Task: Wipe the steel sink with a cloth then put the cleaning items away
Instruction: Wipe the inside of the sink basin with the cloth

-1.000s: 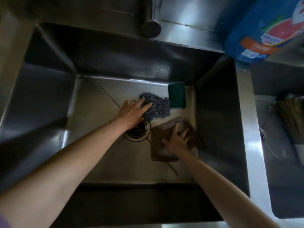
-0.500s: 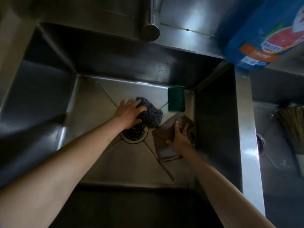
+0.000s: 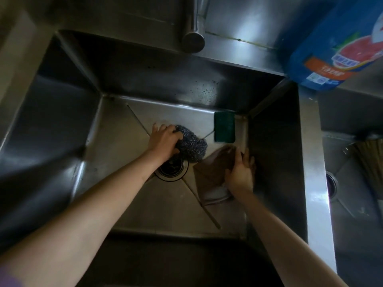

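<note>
Left hand (image 3: 163, 139) grasps the scourer (image 3: 191, 146), fingers curled over it, just above the drain (image 3: 173, 169). Right hand (image 3: 240, 175) clutches the brown cloth (image 3: 211, 172) on the sink (image 3: 128, 204) floor by the right wall. Beyond the cloth, a green sponge (image 3: 224, 126) lies in the far right corner. Tap (image 3: 193, 41) overhangs the far rim; a blue bottle (image 3: 335, 46) stands right of it.

Steel sink (image 3: 62, 112): deep, rectangular, dull grey. Brown cloth (image 3: 211, 172): crumpled on the floor at the right wall. Steel-wool scourer (image 3: 191, 147): dark, bunched, just above the drain. Green sponge (image 3: 224, 126): flat in the far right corner.
</note>
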A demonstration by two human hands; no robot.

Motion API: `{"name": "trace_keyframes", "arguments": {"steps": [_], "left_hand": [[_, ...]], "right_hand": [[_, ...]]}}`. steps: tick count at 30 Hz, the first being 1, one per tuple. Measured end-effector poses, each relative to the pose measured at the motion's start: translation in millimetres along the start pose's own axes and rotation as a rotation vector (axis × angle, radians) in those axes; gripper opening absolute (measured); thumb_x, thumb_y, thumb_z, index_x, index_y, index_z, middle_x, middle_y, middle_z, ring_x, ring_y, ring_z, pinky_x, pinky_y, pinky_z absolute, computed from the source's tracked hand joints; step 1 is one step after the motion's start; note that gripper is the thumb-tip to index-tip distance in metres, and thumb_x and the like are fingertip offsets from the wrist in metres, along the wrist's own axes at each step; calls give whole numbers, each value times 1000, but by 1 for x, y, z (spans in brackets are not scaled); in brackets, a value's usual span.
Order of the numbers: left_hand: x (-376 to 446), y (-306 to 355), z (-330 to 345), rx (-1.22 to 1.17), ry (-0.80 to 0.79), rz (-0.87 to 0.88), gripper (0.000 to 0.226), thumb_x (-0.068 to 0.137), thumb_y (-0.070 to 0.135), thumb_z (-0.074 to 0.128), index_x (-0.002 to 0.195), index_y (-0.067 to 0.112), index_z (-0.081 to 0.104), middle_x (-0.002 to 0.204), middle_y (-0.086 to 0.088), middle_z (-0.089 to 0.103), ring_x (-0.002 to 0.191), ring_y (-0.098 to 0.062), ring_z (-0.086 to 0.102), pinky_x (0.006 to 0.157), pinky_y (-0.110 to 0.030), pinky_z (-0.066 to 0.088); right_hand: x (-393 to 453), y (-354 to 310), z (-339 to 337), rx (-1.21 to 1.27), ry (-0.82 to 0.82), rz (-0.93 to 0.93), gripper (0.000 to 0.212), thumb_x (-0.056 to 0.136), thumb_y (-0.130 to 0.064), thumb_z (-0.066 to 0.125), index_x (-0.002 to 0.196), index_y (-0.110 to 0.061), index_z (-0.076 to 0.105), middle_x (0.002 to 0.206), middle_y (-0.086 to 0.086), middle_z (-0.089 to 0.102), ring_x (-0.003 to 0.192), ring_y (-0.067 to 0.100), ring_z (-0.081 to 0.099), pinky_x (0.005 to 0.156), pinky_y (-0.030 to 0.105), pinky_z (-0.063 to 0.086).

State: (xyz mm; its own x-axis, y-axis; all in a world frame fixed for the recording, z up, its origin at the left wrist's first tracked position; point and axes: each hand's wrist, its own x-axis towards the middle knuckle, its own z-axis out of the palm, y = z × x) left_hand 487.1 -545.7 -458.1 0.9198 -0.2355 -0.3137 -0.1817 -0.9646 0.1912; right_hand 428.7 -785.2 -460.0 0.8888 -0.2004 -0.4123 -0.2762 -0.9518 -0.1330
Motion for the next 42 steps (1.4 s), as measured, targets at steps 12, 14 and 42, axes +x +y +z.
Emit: {"name": "trace_keyframes", "arguments": {"steps": [12,14,42], "left_hand": [[-22,-17,9,-264,-13,-65,23,82,33,69,102,23,65,115,-4,56,109,-27,52,98,-38,33],[-32,-19,8,-303,-23,-33,22,80,32,71,100,22,67,111,-5,57,106,-28,53,96,-38,36],[51,33,-11,27,-254,189,79,85,49,59,149,36,15,155,-4,20,141,-29,19,115,-45,18]], "right_hand": [[-2,10,-3,-363,-211,-221,74,97,-30,43,152,-10,-2,160,9,-2,148,24,-2,118,39,5],[-2,9,-5,-403,-221,-250,73,97,-30,42,152,-9,-2,160,9,-2,148,24,0,118,39,3],[15,8,-7,-143,-312,-273,110,81,-63,57,149,-21,-18,158,7,-18,146,30,-10,120,44,2]]}}
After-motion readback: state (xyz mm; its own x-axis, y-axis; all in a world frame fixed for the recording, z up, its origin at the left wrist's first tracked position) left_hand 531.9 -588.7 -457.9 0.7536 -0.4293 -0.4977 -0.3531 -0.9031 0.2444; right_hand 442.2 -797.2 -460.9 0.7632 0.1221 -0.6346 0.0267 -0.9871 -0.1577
